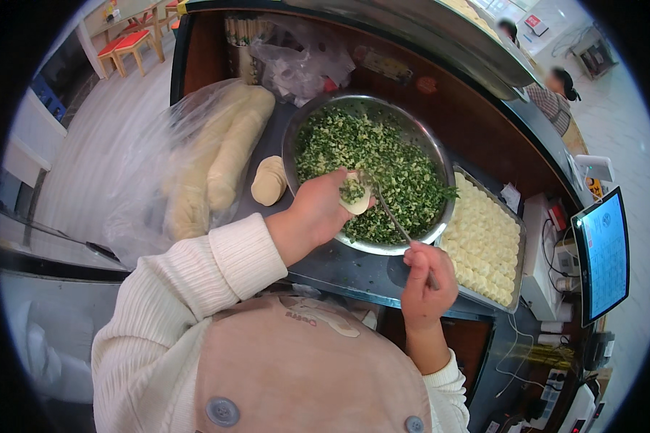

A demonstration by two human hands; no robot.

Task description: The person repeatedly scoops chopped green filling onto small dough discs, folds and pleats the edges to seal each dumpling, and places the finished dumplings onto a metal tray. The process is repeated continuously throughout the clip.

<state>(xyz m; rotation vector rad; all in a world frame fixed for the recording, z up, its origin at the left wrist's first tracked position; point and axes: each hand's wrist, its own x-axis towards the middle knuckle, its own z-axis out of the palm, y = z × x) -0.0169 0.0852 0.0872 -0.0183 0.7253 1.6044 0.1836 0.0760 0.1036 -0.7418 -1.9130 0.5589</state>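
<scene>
Dark counter (325,268), just behind its front edge: I see the wrapper (359,206) lying in cupped left hand (318,207) over steel bowl (383,249), right hand (427,283) clamped on metal utensil (397,223).

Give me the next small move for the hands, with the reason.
Probably draw the utensil clear of the wrapper: some filling lies on it, the left hand holds it unfolded, and the utensil, gripped in the right hand, reaches its edge.

Filling (383,144) in bowl (415,128), wrappers (269,182) left of it, tray (518,289) right; dough rolls (231,159) farther left
</scene>
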